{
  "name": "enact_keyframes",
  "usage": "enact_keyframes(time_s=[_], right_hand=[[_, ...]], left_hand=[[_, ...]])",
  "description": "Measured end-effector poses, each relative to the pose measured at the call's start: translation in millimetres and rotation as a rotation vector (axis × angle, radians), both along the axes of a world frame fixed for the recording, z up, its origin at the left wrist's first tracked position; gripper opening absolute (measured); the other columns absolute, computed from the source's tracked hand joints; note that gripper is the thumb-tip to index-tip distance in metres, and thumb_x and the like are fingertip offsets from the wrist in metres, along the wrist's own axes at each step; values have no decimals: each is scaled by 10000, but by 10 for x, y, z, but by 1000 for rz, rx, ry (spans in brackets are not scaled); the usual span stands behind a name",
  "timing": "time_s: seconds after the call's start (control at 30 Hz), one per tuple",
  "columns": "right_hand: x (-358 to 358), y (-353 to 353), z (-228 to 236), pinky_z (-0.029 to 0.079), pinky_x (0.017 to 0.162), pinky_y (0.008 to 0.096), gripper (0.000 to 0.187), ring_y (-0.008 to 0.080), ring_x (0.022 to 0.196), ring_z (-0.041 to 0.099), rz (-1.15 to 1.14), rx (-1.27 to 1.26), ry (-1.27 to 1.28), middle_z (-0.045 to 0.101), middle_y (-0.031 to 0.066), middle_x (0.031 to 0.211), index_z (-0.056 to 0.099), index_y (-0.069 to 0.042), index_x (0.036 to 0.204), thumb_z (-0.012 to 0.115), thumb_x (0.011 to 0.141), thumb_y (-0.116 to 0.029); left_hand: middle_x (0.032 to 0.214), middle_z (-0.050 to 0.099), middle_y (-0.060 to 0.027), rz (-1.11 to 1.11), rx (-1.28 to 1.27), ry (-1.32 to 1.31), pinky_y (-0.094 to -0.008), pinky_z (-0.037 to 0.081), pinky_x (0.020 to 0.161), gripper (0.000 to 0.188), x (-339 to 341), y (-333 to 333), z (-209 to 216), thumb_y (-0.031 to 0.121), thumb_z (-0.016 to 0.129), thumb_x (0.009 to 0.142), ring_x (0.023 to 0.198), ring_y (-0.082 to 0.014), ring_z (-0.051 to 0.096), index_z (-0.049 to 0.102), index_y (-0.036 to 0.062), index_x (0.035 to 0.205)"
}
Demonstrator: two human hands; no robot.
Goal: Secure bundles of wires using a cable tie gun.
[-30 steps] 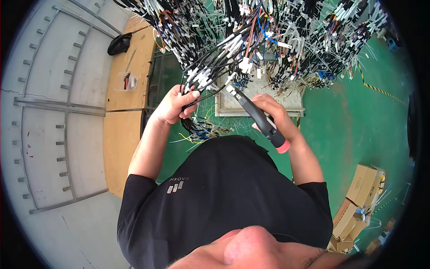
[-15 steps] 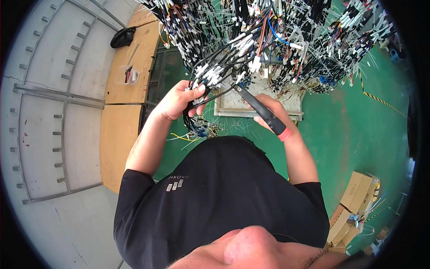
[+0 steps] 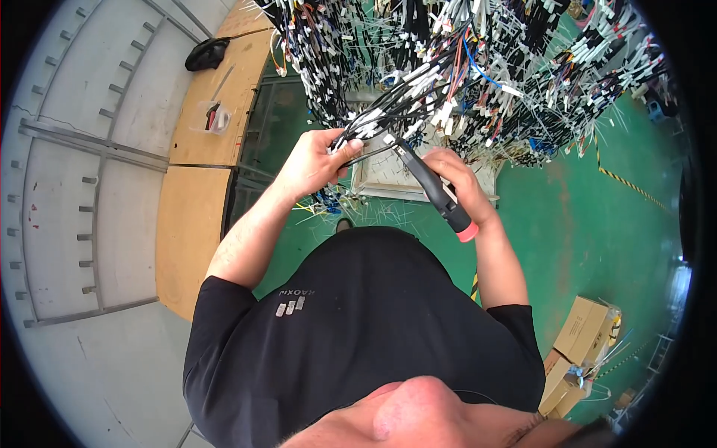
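Observation:
My left hand (image 3: 312, 163) is closed around a bundle of black cables (image 3: 379, 112) with white sleeves and connectors. The bundle runs up and right into a dense hanging mass of wiring. My right hand (image 3: 461, 183) grips a black cable tie gun (image 3: 427, 181) with a red knob at its rear end. Its nose points up and left, close to the underside of the bundle just right of my left hand. Whether the nose touches a tie on the cables is too small to tell. Part of the grip is hidden behind my fingers.
Hanging wire harnesses (image 3: 515, 82) fill the far side. Below them sits a pale tray (image 3: 381, 188), with clipped tie ends on the green floor (image 3: 556, 224). A wooden bench (image 3: 190, 209) with a clear box (image 3: 211, 118) stands left; cardboard boxes (image 3: 582, 328) lie lower right.
My left hand has shifted slightly up and right along with the bundle. The cable tie gun has turned a little steeper, and my right hand has moved slightly with it.

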State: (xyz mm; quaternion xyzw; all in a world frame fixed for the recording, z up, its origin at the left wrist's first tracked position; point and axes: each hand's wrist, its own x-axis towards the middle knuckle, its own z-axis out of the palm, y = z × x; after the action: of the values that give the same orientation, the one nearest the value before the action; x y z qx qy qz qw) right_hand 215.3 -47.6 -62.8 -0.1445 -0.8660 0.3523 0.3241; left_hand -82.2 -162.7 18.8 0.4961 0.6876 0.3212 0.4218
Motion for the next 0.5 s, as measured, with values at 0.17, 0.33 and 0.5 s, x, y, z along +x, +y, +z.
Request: enact_keyframes(time_s=[0.17,0.33,0.5], right_hand=[[-77,78,-63,473,1125,436,541,339,1272,616,97,-35,46,688,125,1291,703,-30,1286,871,774,-77],[-136,168,-107,438,1171,450,594,344,1342,577,157,-84,58,662,121,1359,695,-55,1320,903,766,-101],[-133,188,-106,414,1189,461,630,346,1396,553,261,-173,17,632,169,1433,656,0,1393,871,871,-282]], left_hand=[[674,619,32,-2,-3,-90,-251,501,511,436,-22,-14,24,461,656,1089,548,-48,566,792,52,1155],[652,600,41,-88,-31,-242,-224,456,494,435,-113,4,93,479,623,1102,539,-40,537,817,91,1134],[603,570,38,-157,-63,-414,-226,387,455,398,-229,35,30,410,614,1120,474,-39,474,806,63,1134]])
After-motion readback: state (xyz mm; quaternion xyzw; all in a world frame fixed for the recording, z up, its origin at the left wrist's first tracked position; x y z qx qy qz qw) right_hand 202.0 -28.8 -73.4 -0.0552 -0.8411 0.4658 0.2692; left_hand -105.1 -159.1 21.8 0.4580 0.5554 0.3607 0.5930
